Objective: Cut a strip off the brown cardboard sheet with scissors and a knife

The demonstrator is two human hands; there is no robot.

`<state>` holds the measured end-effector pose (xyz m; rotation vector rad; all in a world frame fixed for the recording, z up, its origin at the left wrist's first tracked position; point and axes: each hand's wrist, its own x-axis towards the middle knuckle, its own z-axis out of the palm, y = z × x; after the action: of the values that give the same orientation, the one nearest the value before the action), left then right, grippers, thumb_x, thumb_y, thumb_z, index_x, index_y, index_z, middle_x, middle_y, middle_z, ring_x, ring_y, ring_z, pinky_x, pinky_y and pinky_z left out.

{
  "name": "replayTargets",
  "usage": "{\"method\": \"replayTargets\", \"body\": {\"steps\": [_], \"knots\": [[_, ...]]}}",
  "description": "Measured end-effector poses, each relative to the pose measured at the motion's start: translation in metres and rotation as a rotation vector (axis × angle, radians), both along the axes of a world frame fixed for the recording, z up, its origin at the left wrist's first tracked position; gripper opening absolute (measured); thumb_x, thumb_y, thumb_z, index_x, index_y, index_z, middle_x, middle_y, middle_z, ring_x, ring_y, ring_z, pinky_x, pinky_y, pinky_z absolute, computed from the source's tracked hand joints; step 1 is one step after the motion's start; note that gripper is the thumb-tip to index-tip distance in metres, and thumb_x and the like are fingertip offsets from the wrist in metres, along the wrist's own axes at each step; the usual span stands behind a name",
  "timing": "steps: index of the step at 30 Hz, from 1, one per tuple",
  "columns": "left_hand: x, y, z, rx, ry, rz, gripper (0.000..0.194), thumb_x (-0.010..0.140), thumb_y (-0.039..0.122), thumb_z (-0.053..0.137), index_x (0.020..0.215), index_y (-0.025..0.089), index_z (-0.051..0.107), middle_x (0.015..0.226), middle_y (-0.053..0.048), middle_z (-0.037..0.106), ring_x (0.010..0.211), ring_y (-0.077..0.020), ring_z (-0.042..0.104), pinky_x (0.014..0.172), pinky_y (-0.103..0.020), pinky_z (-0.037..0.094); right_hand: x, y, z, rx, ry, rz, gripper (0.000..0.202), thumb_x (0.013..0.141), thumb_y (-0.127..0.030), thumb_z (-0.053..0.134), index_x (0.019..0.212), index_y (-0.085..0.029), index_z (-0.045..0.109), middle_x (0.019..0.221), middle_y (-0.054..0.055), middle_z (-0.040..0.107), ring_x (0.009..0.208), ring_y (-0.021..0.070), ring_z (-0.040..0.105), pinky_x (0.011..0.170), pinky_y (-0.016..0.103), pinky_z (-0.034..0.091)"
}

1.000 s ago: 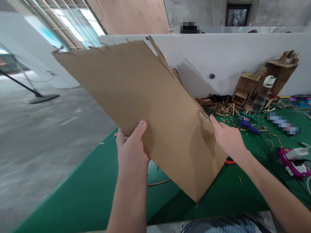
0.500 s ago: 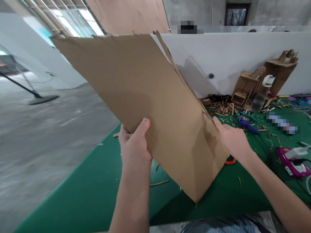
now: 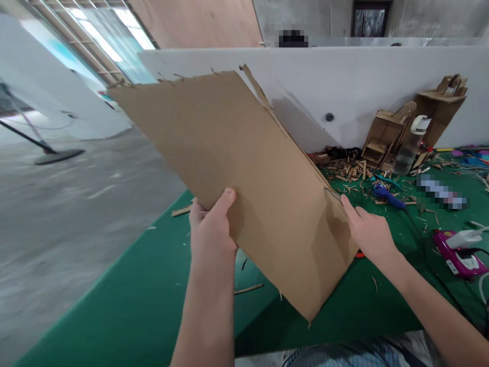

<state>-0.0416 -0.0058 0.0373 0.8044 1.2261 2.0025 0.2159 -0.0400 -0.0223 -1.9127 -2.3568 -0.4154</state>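
A large brown cardboard sheet (image 3: pixel 244 168) is held up at a slant over the green table (image 3: pixel 153 285). My left hand (image 3: pixel 214 224) grips its lower left edge, thumb on the front face and fingers behind. At the right edge, my right hand (image 3: pixel 369 229) is closed around a thin metal blade (image 3: pixel 333 194) whose tip touches the cardboard; its handle is hidden in the hand. A narrow strip (image 3: pixel 257 86) stands partly separated from the sheet's upper right edge. Something red (image 3: pixel 360 254) shows below the right hand, mostly covered.
Cardboard scraps (image 3: pixel 347 168) lie along the white partition (image 3: pixel 298 76). To the right are cardboard models (image 3: pixel 439 109), a clear bottle (image 3: pixel 409 148), a blue glue gun (image 3: pixel 387 196) with its cable, and a magenta power strip (image 3: pixel 454 257). A person's head top (image 3: pixel 293 40) shows beyond the partition.
The sheet's upper end has tilted down and to the right. My right hand and the blade have slid slightly down along the right edge. The left hand keeps its grip.
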Motion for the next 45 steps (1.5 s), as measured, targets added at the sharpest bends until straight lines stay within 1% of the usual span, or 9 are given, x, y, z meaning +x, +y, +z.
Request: {"method": "replayTargets", "body": {"steps": [7,12,17,25,30,34,36,41,45], "knots": [[0.0,-0.001,0.005,0.058,0.01,0.011,0.038,0.052,0.02,0.079,0.088,0.019,0.068,0.095,-0.007,0.071,0.078,-0.0222,0.067,0.07,-0.038,0.056,-0.001,0.01,0.003,0.011,-0.022,0.048,0.07,0.082,-0.007,0.039,0.148,-0.018,0.017,0.083,0.005,0.059,0.056,0.0113,0.05,0.046,0.024,0.028],[0.001,0.004,0.002,0.12,0.025,-0.007,0.036,0.053,0.019,0.079,0.088,0.019,0.068,0.095,-0.006,0.071,0.083,-0.0218,0.066,0.074,-0.036,0.056,0.009,0.002,-0.011,0.0,-0.022,0.01,0.068,0.083,-0.01,0.041,0.148,-0.018,0.021,0.078,0.003,0.058,0.052,0.0099,0.049,0.044,0.024,0.024],[-0.001,0.009,-0.001,0.147,0.053,-0.022,0.037,0.056,0.017,0.078,0.092,0.019,0.068,0.098,-0.006,0.071,0.084,-0.0218,0.066,0.077,-0.037,0.055,0.013,-0.006,-0.02,-0.017,0.019,0.012,0.066,0.084,-0.01,0.041,0.147,-0.019,0.024,0.076,0.003,0.059,0.056,0.0109,0.051,0.045,0.023,0.026],[-0.004,0.007,0.001,0.088,0.008,-0.012,0.037,0.052,0.017,0.078,0.088,0.019,0.068,0.092,-0.006,0.072,0.082,-0.0228,0.067,0.074,-0.038,0.055,-0.002,-0.003,-0.01,-0.031,0.032,-0.014,0.064,0.084,-0.008,0.035,0.147,-0.018,0.024,0.082,0.005,0.06,0.057,0.0119,0.053,0.045,0.024,0.03],[-0.005,0.006,0.001,0.079,0.001,0.002,0.035,0.053,0.018,0.078,0.086,0.019,0.068,0.09,-0.005,0.072,0.078,-0.0219,0.067,0.072,-0.038,0.055,0.003,0.004,-0.009,-0.029,-0.004,0.033,0.068,0.083,-0.008,0.038,0.148,-0.02,0.022,0.082,0.004,0.06,0.058,0.0117,0.054,0.045,0.023,0.029],[-0.007,0.007,-0.003,0.135,0.066,0.029,0.036,0.057,0.018,0.077,0.092,0.02,0.068,0.099,-0.006,0.071,0.085,-0.0221,0.066,0.073,-0.035,0.054,0.009,0.004,-0.016,-0.054,-0.009,0.029,0.068,0.084,-0.011,0.041,0.148,-0.018,0.019,0.082,0.004,0.06,0.054,0.0107,0.052,0.044,0.023,0.028],[-0.008,0.007,-0.005,0.16,0.093,0.03,0.038,0.059,0.018,0.077,0.095,0.02,0.068,0.102,-0.006,0.071,0.088,-0.022,0.065,0.075,-0.035,0.053,0.012,0.001,-0.021,-0.075,0.003,0.034,0.068,0.084,-0.011,0.04,0.148,-0.019,0.018,0.084,0.004,0.061,0.057,0.0111,0.053,0.045,0.022,0.029],[-0.01,0.008,-0.008,0.122,0.063,0.049,0.039,0.057,0.017,0.078,0.094,0.019,0.069,0.099,-0.006,0.071,0.084,-0.0206,0.065,0.075,-0.034,0.054,0.021,-0.013,-0.033,-0.126,-0.011,0.048,0.067,0.084,-0.007,0.038,0.148,-0.018,0.02,0.085,0.004,0.062,0.057,0.0115,0.054,0.045,0.024,0.03],[-0.01,0.01,-0.008,0.12,0.058,0.035,0.038,0.055,0.018,0.078,0.092,0.019,0.068,0.097,-0.006,0.071,0.084,-0.0216,0.066,0.074,-0.035,0.055,0.029,-0.022,-0.037,-0.107,-0.058,0.057,0.064,0.086,-0.006,0.037,0.147,-0.016,0.022,0.086,0.005,0.062,0.058,0.0115,0.055,0.045,0.024,0.03]]}}
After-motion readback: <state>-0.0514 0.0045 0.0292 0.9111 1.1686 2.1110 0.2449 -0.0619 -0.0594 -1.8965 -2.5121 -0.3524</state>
